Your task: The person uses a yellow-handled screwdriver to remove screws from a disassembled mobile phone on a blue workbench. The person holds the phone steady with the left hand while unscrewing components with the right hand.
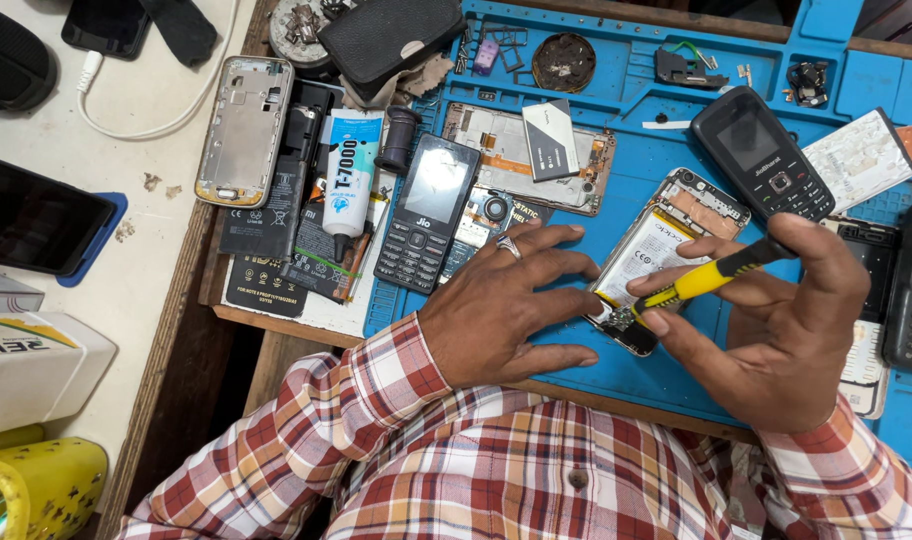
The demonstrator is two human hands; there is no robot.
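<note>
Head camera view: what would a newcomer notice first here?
At centre, the right hand grips a yellow-and-black screwdriver, tip on an opened phone that the left hand steadies on the blue mat. Keypad phones and loose parts crowd the bench above.

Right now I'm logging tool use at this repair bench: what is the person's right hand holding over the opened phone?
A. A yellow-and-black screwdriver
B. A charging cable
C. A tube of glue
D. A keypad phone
A: the right hand grips a yellow-and-black screwdriver whose tip sits at the lower end of the opened phone, while the left hand rests flat on the blue mat beside it.
</note>
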